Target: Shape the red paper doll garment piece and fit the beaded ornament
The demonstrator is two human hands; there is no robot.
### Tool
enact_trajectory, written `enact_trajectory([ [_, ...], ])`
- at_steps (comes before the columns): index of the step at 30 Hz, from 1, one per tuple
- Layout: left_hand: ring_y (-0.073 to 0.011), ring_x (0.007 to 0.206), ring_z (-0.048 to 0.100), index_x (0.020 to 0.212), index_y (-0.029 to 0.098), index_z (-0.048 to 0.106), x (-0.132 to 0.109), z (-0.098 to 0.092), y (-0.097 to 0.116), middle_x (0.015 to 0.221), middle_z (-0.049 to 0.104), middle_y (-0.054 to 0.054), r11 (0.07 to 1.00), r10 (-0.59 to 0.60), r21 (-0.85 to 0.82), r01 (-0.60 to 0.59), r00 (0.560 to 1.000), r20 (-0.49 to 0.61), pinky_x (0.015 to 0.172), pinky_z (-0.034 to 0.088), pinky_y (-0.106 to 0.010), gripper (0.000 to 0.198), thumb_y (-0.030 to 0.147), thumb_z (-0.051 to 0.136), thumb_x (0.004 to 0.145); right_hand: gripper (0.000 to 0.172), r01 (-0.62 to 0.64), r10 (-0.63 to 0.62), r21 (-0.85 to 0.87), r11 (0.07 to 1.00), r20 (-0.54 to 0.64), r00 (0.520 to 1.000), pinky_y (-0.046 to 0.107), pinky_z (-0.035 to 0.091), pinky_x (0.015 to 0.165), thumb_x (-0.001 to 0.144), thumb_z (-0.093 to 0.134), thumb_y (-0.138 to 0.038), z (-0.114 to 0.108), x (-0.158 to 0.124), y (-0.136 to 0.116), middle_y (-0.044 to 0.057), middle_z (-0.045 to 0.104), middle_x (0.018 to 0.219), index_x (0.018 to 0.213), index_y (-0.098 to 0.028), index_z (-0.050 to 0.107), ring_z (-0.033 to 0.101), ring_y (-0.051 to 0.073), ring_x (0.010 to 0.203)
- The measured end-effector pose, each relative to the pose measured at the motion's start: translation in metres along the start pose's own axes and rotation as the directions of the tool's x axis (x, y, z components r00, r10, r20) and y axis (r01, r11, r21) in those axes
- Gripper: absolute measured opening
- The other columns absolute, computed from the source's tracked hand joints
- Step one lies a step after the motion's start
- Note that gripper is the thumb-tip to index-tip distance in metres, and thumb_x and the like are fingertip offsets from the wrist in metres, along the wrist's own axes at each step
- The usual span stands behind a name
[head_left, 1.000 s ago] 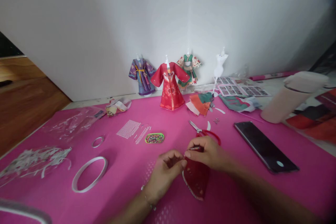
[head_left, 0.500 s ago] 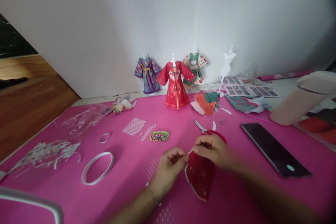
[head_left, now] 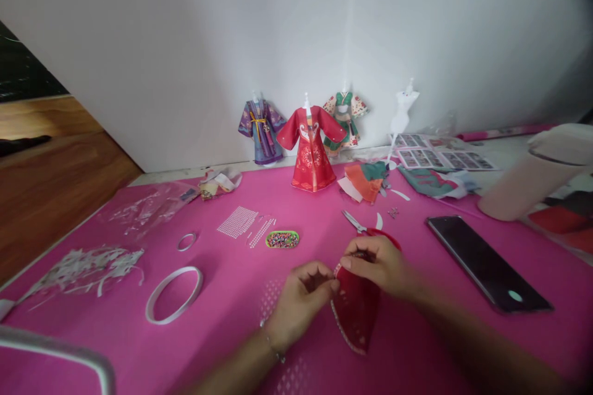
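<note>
A small piece of red doll clothing (head_left: 359, 311) with a pale trim along its curved edge hangs between my hands over the pink mat. My left hand (head_left: 303, 299) pinches the trimmed edge with thumb and index finger. Close beside it, my right hand (head_left: 375, 265) grips the upper part of the cloth, thumb on top. The fingertips of both hands nearly meet at the trim. Red-handled scissors (head_left: 354, 222) lie just beyond my right hand, their handles partly hidden by it. A green tray of colourful beads (head_left: 282, 239) sits farther off to the left.
Dressed doll forms, purple (head_left: 262, 129), red (head_left: 311, 148) and green (head_left: 345, 120), stand by the wall, near a bare white form (head_left: 404, 111). A phone (head_left: 486, 262) and pink tumbler (head_left: 523, 179) are right. Tape rolls (head_left: 152, 308) and a sheet of pearl stickers (head_left: 238, 222) lie left.
My left thumb and fingers have shifted slightly to the right along the trimmed edge. The red cloth has moved a little right; my right hand keeps its hold.
</note>
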State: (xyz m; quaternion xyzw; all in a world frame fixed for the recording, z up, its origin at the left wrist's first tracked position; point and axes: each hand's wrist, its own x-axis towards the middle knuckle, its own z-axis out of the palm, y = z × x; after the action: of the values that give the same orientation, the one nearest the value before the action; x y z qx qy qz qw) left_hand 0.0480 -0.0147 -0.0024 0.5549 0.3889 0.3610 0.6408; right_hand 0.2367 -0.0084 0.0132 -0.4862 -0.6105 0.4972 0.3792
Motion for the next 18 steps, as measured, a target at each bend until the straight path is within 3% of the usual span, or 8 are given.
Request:
enact_trajectory([
  [6, -0.0095, 0.055, 0.042, 0.066, 0.016, 0.059, 0.0002, 0.0003, -0.0007, 0.058, 0.053, 0.004, 1.0, 0.004, 0.0, -0.004, 1.0, -0.003, 0.056, 0.033, -0.023, 0.025, 0.035, 0.073, 0.073, 0.021, 0.006, -0.006, -0.006, 1.0, -0.006, 1.0, 0.027, 0.031, 0.052, 0.076, 0.063, -0.037, -0.0004, 0.0002, 0.0, -0.003, 0.05, 0.058, 0.067, -0.019, 0.063, 0.042, 0.012, 0.056],
  [18, -0.0092, 0.056, 0.04, 0.068, 0.016, 0.061, -0.0009, 0.0006, 0.002, 0.06, 0.053, 0.004, 0.998, 0.044, -0.044, -0.043, 0.999, 0.014, 0.057, 0.034, -0.022, 0.025, 0.036, 0.071, 0.077, 0.019, -0.007, 0.007, 0.0, 1.0, 0.101, 0.995, 0.026, 0.032, 0.051, 0.077, 0.064, -0.036, 0.0025, -0.0023, 0.005, -0.001, 0.058, 0.061, 0.07, -0.018, 0.066, 0.048, 0.012, 0.056],
])
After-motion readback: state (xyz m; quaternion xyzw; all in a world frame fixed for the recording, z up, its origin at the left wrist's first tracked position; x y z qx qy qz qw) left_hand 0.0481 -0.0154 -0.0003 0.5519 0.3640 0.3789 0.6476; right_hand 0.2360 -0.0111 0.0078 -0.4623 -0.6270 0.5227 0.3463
